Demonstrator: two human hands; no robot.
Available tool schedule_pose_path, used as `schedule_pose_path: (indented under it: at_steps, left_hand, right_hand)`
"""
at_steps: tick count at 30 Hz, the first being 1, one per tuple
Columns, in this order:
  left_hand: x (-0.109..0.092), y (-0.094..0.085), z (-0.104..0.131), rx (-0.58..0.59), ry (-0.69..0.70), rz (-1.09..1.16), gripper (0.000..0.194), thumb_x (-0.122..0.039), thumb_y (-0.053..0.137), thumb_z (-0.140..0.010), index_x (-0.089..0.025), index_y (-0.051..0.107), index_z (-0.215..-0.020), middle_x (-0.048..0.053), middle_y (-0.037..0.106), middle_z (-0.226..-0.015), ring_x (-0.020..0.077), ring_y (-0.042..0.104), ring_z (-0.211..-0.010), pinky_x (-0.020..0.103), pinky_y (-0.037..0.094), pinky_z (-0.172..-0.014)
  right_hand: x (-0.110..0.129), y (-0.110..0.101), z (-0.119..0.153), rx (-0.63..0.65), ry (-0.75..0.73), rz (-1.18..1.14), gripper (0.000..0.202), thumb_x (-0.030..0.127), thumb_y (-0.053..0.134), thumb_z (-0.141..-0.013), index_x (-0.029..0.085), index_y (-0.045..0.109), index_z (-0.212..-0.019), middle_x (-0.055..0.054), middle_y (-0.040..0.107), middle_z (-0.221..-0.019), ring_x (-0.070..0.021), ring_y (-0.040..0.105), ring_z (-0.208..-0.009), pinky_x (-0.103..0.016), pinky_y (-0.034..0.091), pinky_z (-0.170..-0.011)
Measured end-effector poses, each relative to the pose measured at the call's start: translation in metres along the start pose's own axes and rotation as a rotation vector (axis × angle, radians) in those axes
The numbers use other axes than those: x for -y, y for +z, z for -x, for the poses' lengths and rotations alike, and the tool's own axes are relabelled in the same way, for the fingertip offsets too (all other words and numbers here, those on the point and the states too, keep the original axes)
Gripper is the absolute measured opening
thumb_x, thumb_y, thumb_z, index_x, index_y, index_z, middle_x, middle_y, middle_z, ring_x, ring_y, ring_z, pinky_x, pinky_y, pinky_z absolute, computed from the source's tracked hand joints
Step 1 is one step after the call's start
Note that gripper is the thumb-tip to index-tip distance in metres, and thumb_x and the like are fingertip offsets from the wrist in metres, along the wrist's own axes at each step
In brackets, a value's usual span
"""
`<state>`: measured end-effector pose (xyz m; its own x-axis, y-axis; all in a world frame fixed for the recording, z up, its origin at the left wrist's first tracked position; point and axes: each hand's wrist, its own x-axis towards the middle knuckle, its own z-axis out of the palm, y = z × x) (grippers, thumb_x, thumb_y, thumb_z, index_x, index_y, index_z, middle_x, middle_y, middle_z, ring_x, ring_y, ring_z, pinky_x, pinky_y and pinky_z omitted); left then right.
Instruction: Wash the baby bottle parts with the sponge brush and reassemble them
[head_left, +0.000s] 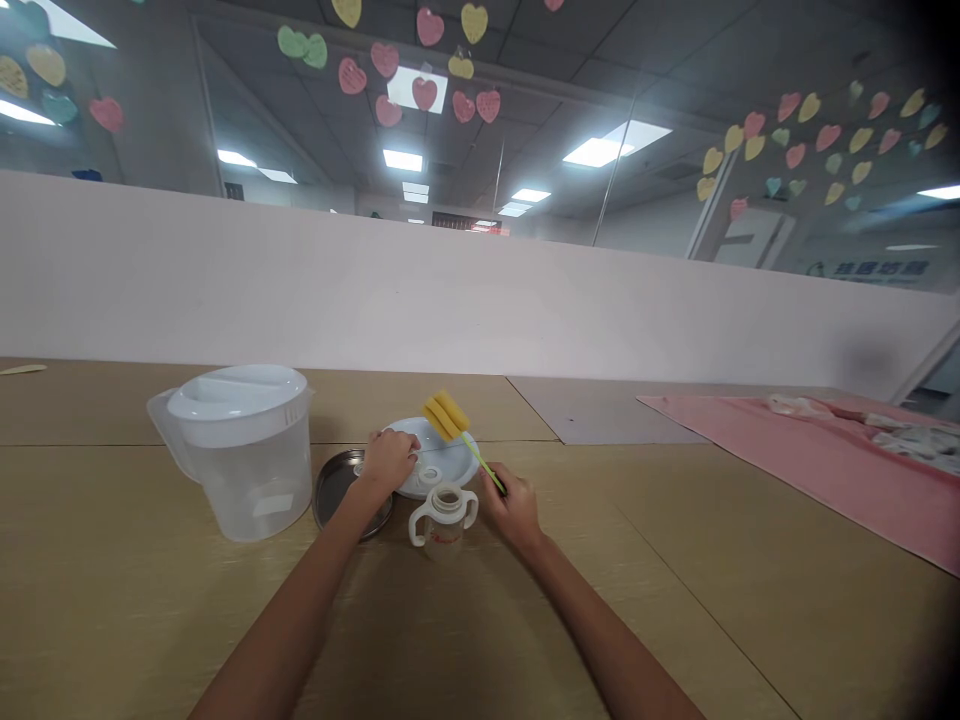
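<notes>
My right hand (512,505) is closed round the green handle of a sponge bottle brush (448,415), its yellow foam head raised over a white plate (459,462). My left hand (388,458) is at the plate's left side, fingers bent and slightly apart, with nothing visible in them. Small white ring-shaped parts (429,475) lie on the plate. In front of it, a clear baby bottle (444,525) with two white handles stands upright, its mouth uncovered. A round metal tray (330,492) sits under my left wrist, which hides part of it.
A large translucent pitcher (251,470) with a white lid stands at the left. Toward the right, a pink cloth (750,440) carries clear plastic items (919,440). A low white partition (450,310) runs along the back of the wooden table (600,620).
</notes>
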<state>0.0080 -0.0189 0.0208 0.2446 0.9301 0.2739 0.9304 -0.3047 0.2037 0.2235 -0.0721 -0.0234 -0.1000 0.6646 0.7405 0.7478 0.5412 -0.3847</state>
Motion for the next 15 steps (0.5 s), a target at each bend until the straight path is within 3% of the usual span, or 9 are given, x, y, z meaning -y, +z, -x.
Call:
schedule_pose_path:
  at_steps: [7, 10, 12, 15]
  left_hand:
    - [0.0, -0.004, -0.001, -0.027, -0.021, 0.028, 0.029, -0.032, 0.043, -0.084, -0.02, 0.067, -0.096, 0.008, 0.068, -0.1, 0.0245, 0.059, -0.099, 0.037, 0.041, -0.086]
    - [-0.001, -0.003, -0.001, 0.022, 0.02, 0.053, 0.03, -0.032, 0.043, -0.083, -0.02, 0.068, -0.094, 0.008, 0.068, -0.097, 0.0247, 0.06, -0.095, 0.038, 0.042, -0.086]
    - [0.001, 0.002, 0.0, 0.05, 0.059, 0.068, 0.029, -0.024, 0.045, -0.08, -0.021, 0.066, -0.1, 0.007, 0.067, -0.101, 0.0232, 0.058, -0.098, 0.036, 0.041, -0.089]
    - [0.006, 0.011, -0.001, 0.026, 0.118, 0.051, 0.05, -0.006, 0.042, -0.071, -0.019, 0.058, -0.117, 0.008, 0.056, -0.124, 0.0206, 0.049, -0.114, 0.032, 0.036, -0.098]
  right_hand:
    - [0.0, 0.0, 0.0, -0.007, 0.034, -0.005, 0.034, 0.037, 0.04, -0.089, 0.014, 0.065, -0.087, -0.003, 0.065, -0.068, -0.0108, 0.058, -0.058, -0.019, 0.041, -0.058]
    - [0.0, 0.001, 0.0, -0.01, 0.049, 0.005, 0.035, 0.037, 0.04, -0.089, 0.014, 0.065, -0.087, -0.003, 0.065, -0.067, -0.0107, 0.057, -0.056, -0.018, 0.041, -0.057]
    - [-0.001, 0.001, 0.0, -0.012, 0.054, 0.01, 0.035, 0.038, 0.039, -0.089, 0.014, 0.065, -0.087, -0.003, 0.065, -0.066, -0.0106, 0.057, -0.056, -0.019, 0.04, -0.056]
    - [-0.002, 0.001, -0.001, -0.012, 0.058, 0.009, 0.036, 0.039, 0.039, -0.089, 0.014, 0.065, -0.088, -0.003, 0.065, -0.066, -0.0108, 0.057, -0.055, -0.019, 0.041, -0.057]
